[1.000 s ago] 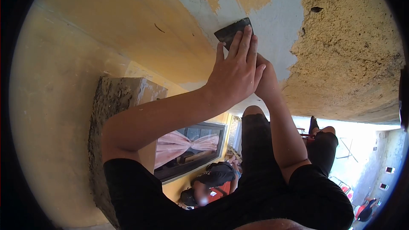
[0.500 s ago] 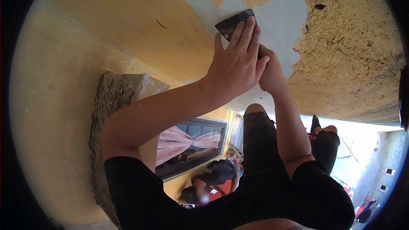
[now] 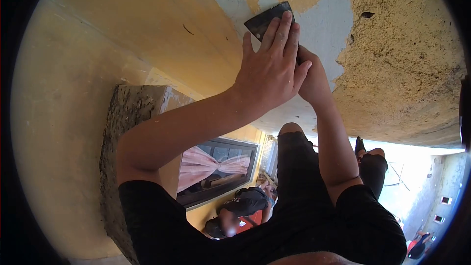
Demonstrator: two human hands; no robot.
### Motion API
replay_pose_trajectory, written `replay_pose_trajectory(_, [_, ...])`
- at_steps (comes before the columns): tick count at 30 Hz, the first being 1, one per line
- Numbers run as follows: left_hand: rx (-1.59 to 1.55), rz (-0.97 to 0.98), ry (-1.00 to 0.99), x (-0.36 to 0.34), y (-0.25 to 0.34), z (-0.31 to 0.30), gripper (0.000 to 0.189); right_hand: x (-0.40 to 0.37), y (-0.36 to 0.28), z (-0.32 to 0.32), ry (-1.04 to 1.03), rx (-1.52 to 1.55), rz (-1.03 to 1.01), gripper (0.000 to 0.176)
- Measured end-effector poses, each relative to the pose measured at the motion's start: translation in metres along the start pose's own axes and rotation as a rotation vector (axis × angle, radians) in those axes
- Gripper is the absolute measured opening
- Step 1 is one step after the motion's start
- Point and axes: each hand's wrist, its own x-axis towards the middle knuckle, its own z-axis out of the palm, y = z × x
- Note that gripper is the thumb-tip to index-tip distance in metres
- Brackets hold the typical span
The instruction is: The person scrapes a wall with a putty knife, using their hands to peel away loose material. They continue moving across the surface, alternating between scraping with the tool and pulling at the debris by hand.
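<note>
A scraper (image 3: 267,20) with a wide dark blade has its edge against the wall, where yellow paint meets a bare pale grey patch (image 3: 324,24). My right hand (image 3: 314,76) is closed around its handle, which is mostly hidden behind my other hand. Across the back of the blade lies my left hand (image 3: 272,66), fingers stretched out and pressed flat, thumb spread to the side.
Rough, crumbly yellow plaster (image 3: 402,44) borders the grey patch on the right. A pillar with a broken, pitted edge (image 3: 130,105) juts out at left. Below are a window (image 3: 216,169) with a pink curtain and a person in dark clothes (image 3: 245,203). Another person (image 3: 419,245) is far off at lower right.
Both hands and the scraper have slid slightly up and to the left along the wall, the blade edge now closer to the remaining yellow strips. The grips look the same.
</note>
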Motion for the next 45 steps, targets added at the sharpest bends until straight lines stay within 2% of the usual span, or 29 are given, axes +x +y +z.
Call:
replay_pose_trajectory(5, [-0.009,-0.030,-0.139,-0.013,0.010,0.006,0.064,-0.017,0.014,0.003,0.003,-0.087,0.007,0.028])
replay_pose_trajectory(9, [-0.022,-0.027,-0.149,-0.015,0.009,0.014,0.063,-0.017,0.021,0.005,-0.009,-0.057,0.044,0.029])
replay_pose_trajectory(15, [-0.010,-0.027,-0.123,-0.010,0.005,0.010,0.062,-0.010,0.013,0.006,-0.020,-0.003,0.080,0.027])
replay_pose_trajectory(33, [0.056,-0.015,-0.019,-0.002,-0.001,0.001,0.061,0.003,0.003,0.007,-0.011,0.003,-0.044,0.024])
replay_pose_trajectory(39, [0.026,-0.023,-0.078,-0.009,0.005,0.008,0.061,-0.008,0.012,0.005,0.004,-0.011,0.034,0.024])
replay_pose_trajectory(45, [0.032,-0.003,0.009,0.001,-0.005,0.001,0.060,0.008,-0.012,0.002,-0.052,0.037,0.048,0.024])
